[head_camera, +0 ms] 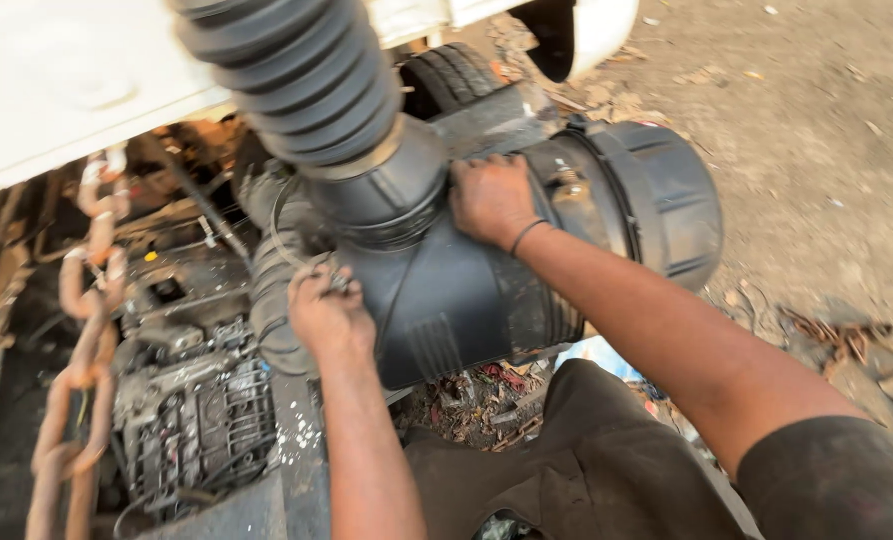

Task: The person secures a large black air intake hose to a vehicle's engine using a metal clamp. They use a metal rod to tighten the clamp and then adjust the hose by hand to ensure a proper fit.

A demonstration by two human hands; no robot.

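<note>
Left hand [329,312] fisted around a wire clamp [297,225]; right hand [491,198] spread flat atop the black air-filter housing [527,260], lying lengthwise left-to-right.

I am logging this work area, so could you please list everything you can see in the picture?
Housing: one, black, cylindrical, centre, with a ribbed cap at its right end.
Hose: one, black, ribbed, top centre, joining the housing from above.
Clamp: one, metal band, at the hose's lower end.
Chain: one, rusty, left side, hanging.
Tyre: one, black, behind the housing.
Panel: one, white, top left.
Ground: brown dirt, right, littered with scraps.
Trousers: dark, bottom centre.
Left hand: on the housing's left end, gripping something small and indistinct.
Right hand: pressed on the housing top.
</note>
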